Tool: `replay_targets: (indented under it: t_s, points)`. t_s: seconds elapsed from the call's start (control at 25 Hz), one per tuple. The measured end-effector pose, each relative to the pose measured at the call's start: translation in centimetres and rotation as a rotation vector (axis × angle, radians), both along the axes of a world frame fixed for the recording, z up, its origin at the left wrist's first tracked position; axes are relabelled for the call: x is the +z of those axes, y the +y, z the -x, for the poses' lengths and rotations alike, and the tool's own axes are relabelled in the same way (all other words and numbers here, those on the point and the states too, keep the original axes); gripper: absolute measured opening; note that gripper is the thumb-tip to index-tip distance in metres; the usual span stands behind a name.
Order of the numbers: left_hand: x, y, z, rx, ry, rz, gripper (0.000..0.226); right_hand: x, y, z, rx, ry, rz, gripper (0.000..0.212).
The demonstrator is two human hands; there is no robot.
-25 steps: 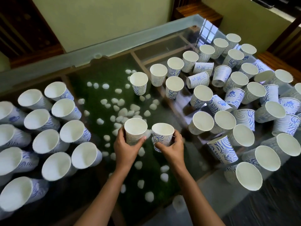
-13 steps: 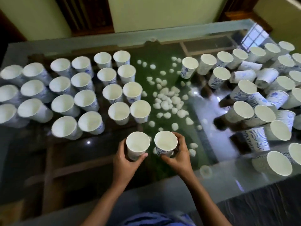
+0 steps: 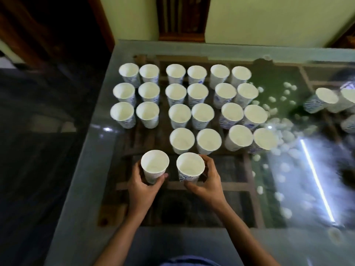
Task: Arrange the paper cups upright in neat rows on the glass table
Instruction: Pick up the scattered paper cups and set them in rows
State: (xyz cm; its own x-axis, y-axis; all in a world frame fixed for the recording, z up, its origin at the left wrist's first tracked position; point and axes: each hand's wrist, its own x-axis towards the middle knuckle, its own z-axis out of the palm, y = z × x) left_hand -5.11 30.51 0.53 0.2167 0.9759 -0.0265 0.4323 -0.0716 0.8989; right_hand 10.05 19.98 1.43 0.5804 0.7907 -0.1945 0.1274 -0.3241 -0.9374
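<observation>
Near the front of the glass table [image 3: 82, 181], the left hand [image 3: 141, 189] grips one upright cup [image 3: 154, 167], the right hand [image 3: 208, 184] grips a second cup [image 3: 190, 169] beside it, both just before the upright rows [image 3: 197, 94], stray cups [image 3: 322, 100] lying far right.

From here I see the left forearm [image 3: 123, 233] and right forearm [image 3: 247, 233] bare. Well behind the fingers [image 3: 210, 164], between the arms, a slightly blurred blue garment [image 3: 189, 261] shows.
</observation>
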Motion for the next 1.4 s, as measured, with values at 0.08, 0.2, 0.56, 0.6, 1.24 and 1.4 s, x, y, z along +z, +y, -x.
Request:
replay_targets:
  t_s: [0.08, 0.2, 0.56, 0.6, 1.24, 1.4]
  points:
    - [-0.1, 2.6, 1.7, 0.032, 0.013, -0.009, 0.072, -0.4, 2.9, 2.3, 0.018, 0.000, -0.002, 0.078]
    - [-0.6, 6.0, 3.6, 0.053, 0.015, -0.001, 0.072, -0.7, 6.8, 4.8, 0.022, -0.034, 0.011, 0.079]
    - [-2.5, 12.2, 3.8, 0.070, 0.041, 0.054, 0.085, -2.2, 14.0, 6.2, -0.096, -0.142, 0.042, 0.077]
    - [-2.7, 12.4, 3.8, 0.072, 0.031, 0.061, 0.084, -2.2, 14.4, 6.2, -0.111, -0.147, 0.045, 0.077]
    - [-1.4, 4.8, 6.3, 0.131, -0.085, 0.083, 0.065, -1.1, 6.5, 6.4, -0.036, -0.064, 0.118, 0.071]
    - [-0.9, -0.1, 3.7, 0.029, -0.128, 0.076, 0.049, -0.7, 0.0, 3.9, -0.043, -0.048, 0.124, 0.059]
